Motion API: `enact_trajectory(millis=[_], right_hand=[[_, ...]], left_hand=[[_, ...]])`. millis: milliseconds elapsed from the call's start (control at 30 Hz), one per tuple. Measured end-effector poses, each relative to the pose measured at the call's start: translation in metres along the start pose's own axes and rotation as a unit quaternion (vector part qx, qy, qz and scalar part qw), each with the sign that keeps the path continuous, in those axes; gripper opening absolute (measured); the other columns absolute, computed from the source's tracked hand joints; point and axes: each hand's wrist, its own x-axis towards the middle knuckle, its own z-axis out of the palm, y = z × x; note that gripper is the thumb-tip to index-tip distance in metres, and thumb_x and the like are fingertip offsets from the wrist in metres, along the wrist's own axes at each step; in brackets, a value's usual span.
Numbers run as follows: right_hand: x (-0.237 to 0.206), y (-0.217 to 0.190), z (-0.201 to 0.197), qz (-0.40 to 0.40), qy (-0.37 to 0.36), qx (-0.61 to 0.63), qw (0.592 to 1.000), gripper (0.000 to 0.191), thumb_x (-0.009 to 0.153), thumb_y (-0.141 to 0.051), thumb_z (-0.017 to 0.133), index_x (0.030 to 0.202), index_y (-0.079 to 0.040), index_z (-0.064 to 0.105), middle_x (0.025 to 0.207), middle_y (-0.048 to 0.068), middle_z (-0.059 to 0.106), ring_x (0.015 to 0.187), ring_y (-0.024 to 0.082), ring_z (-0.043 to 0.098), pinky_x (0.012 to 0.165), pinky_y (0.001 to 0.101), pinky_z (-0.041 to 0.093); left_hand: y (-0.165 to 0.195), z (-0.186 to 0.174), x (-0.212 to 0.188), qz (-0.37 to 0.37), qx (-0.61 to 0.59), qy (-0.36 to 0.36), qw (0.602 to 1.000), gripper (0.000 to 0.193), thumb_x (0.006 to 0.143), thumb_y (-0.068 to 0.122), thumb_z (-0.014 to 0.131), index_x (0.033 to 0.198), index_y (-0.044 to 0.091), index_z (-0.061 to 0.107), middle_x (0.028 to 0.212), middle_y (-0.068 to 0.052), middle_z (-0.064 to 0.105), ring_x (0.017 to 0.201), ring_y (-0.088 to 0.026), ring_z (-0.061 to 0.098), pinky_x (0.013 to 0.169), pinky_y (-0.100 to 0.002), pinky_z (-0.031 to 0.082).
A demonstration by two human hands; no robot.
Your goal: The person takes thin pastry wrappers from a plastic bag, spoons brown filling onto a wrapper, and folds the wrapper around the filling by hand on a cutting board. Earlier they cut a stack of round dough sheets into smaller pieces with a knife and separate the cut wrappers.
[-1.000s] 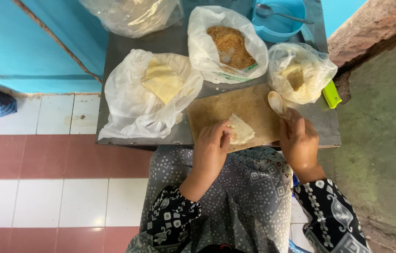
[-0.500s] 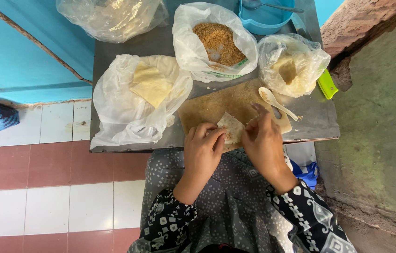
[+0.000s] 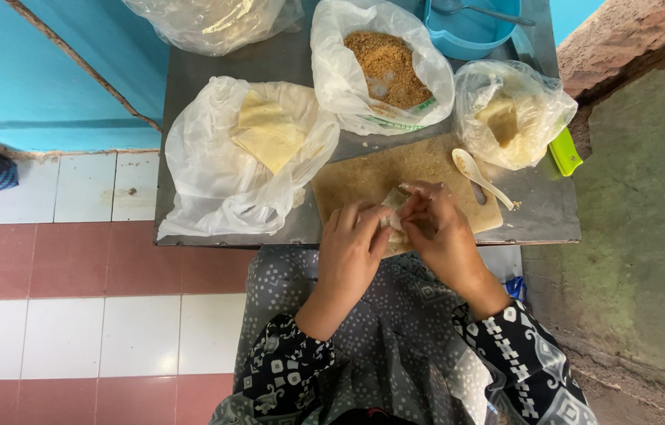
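Both hands met over the near edge of the worn wooden cutting board (image 3: 379, 177), taken here as the landmark. Left hand (image 3: 352, 244) and right hand (image 3: 442, 232) held a small pale sheet of thin dough wrapper (image 3: 394, 206) between them, just above the board's near edge. Fingers of both hands were curled in and pinching it; left thumb and forefinger at its left side, right fingers (image 3: 425, 197) bent over its top and right. Most of the wrapper was hidden by the hands.

Judged handling: very light, limp, easily torn, likely slightly tacky. Best held by the edges and folded corners with fingertip pinches, not squeezed at the middle. Long axis appeared to run from near to far across the board, tilted a little; which end led could not be told.

On the board's right part lay a white plastic spoon (image 3: 480, 176), handle pointing right and toward the person. Left of the board, a white plastic bag of pale square sheets (image 3: 269, 138). Beyond it, a bag of brown crumbs (image 3: 387, 67). Right and beyond, a clear bag of pale filling (image 3: 505, 118). All sat on the grey metal worktop (image 3: 191, 86).
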Motion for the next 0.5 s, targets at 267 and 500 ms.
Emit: enact_trajectory(millis=[267,500], right_hand=[[-0.008,-0.023,-0.028,-0.199,-0.064,-0.281,0.937,0.052,0.084,-0.005,0.077,0.131,-0.014,0.059,0.115,0.01,0.069,0.105,0.03,0.065,0.09,0.041,0.053],[-0.012,-0.015,-0.022,-0.305,-0.033,-0.344,0.888,0.06,0.083,-0.005,0.078,0.139,-0.005,0.055,0.103,0.007,0.071,0.103,0.029,0.066,0.1,0.0429,0.045]], left_hand=[[-0.007,-0.007,-0.001,0.054,0.032,-0.05,0.997,0.022,0.088,0.01,0.075,0.109,0.013,0.074,0.116,-0.002,0.065,0.105,-0.026,0.061,0.091,-0.041,0.051],[-0.011,-0.02,0.002,0.113,0.046,-0.102,0.987,0.024,0.091,0.025,0.074,0.109,0.008,0.072,0.115,-0.005,0.062,0.105,-0.028,0.06,0.089,-0.044,0.048]])
